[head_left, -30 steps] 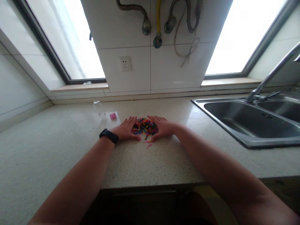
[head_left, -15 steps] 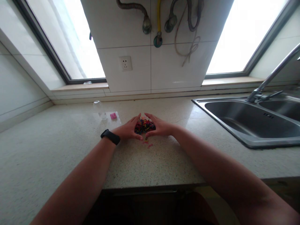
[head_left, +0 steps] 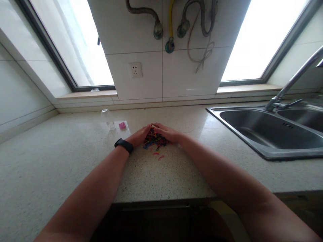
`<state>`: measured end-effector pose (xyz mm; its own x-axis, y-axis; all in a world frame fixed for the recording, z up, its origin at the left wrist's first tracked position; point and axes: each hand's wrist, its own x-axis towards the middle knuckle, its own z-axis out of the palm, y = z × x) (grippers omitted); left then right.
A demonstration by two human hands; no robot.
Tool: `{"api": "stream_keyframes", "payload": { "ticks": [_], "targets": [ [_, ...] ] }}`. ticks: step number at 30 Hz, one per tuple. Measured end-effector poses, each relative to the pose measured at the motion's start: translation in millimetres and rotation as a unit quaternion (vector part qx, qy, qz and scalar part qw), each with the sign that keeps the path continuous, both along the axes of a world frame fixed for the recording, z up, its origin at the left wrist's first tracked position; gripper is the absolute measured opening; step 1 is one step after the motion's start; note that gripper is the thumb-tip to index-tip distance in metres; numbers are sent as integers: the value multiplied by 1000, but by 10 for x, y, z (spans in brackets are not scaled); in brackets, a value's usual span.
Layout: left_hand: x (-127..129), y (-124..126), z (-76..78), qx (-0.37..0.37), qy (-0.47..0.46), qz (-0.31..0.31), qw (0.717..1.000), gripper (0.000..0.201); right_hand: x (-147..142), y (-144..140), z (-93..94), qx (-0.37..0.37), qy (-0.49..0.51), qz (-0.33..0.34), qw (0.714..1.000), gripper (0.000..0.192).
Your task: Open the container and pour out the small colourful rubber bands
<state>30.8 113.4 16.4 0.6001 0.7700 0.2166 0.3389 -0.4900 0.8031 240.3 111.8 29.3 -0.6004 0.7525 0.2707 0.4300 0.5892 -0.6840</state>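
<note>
On the counter in front of me lies a loose pile of small multicoloured bits [head_left: 156, 138] that look like tiny rubber bands. My left hand [head_left: 141, 135] curves along the pile's left and far side, fingers stretched out. From the right, my right hand [head_left: 168, 132] covers part of the far side, its fingers extended too. The fingertips of both hands meet behind the pile, and neither hand grips anything. A few pink pieces [head_left: 160, 157] lie apart on the near side. A black band [head_left: 124, 145] is around my left wrist.
A clear cup-like container [head_left: 108, 119] stands at the back left, beside a pink object [head_left: 122, 125] on a transparent sheet or bag. To the right is a steel sink [head_left: 252, 134] with a tap [head_left: 290, 85]. The tiled wall [head_left: 189, 79] bounds the counter [head_left: 75, 151].
My fingertips have come together on the far side of the pile. Both thumbs have left the near side, where the pile now lies uncovered and spread slightly wider.
</note>
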Motion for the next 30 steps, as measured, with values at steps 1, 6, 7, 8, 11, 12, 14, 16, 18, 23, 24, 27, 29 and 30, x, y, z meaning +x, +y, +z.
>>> {"api": "stream_keyframes", "payload": {
  "ticks": [1,6,7,8,11,12,14,16,18,23,24,27,29,30],
  "targets": [
    [-3,-5,-9,-27,-22,-2,999,81,12,-4,-1,-12,33,14,999,69],
    [13,-131,52,-161,-110,-39,980,91,52,-89,-4,-75,132,82,985,56],
    [15,-166,78,-167,-118,-52,978,93,63,-117,1,-89,142,82,982,57],
    [13,-196,102,-168,-120,-60,977,96,77,-145,8,-100,150,80,980,57],
    [-28,-236,135,-162,-101,-44,981,100,140,-219,51,-117,151,57,980,62],
    [-50,-231,133,-158,-88,-34,983,98,166,-235,70,-118,147,48,981,63],
    [-99,-207,126,-146,-58,-14,987,93,223,-248,106,-111,137,30,984,66],
    [-150,-183,138,-114,-27,-4,993,91,286,-237,135,-90,109,22,990,69],
    [-209,-172,182,-44,20,14,999,88,355,-207,150,-53,43,12,998,74],
    [-435,-154,277,80,270,18,959,110,521,-122,117,26,-221,-20,975,116],
    [-479,-146,269,74,321,10,944,123,539,-118,100,28,-262,-25,964,125],
    [-547,-132,202,69,424,-2,903,138,539,-140,47,30,-333,-35,942,137],
    [-531,-145,152,87,453,3,887,137,504,-169,17,39,-349,-36,936,138],
    [-510,-158,132,97,459,6,883,137,483,-183,5,46,-352,-34,934,138]
  ]
}}
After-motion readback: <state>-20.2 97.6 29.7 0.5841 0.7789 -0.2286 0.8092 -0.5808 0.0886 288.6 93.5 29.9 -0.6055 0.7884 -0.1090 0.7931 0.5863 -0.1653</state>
